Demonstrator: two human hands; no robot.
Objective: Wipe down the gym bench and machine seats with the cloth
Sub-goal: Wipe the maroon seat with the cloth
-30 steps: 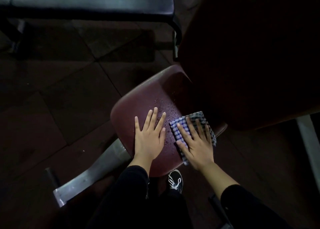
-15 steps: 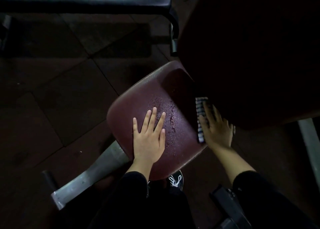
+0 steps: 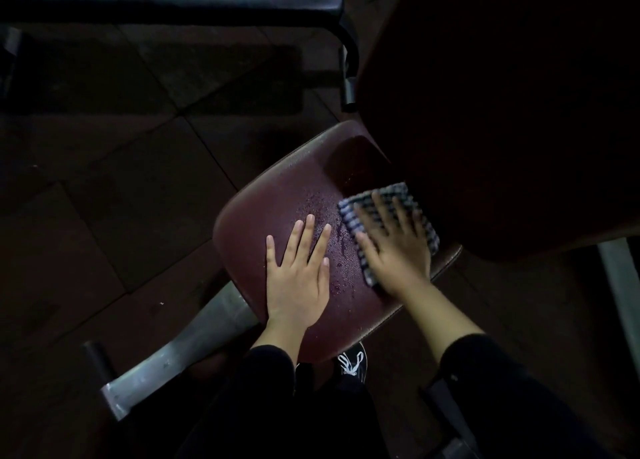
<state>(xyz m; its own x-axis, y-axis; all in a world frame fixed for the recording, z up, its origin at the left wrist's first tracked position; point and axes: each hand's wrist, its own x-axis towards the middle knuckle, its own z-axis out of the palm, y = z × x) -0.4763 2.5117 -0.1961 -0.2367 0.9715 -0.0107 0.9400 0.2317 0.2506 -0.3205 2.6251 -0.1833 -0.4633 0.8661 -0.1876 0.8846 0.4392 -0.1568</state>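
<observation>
Right hand (image 3: 394, 250): fingers straight, pressing cloth (image 3: 388, 226) flat on seat (image 3: 277, 195), frame centre.
Left hand (image 3: 298, 278): flat, released, resting on seat.

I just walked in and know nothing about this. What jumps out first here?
Two bare hands on a dark red seat in a dim gym. The right hand presses a checked cloth flat near the backrest, while the left hand lies flat beside it. Between them, droplets glisten on the seat.

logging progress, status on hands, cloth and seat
Left hand flat on maroon seat. Right hand pressing checked cloth flat. Droplets between hands.
</observation>
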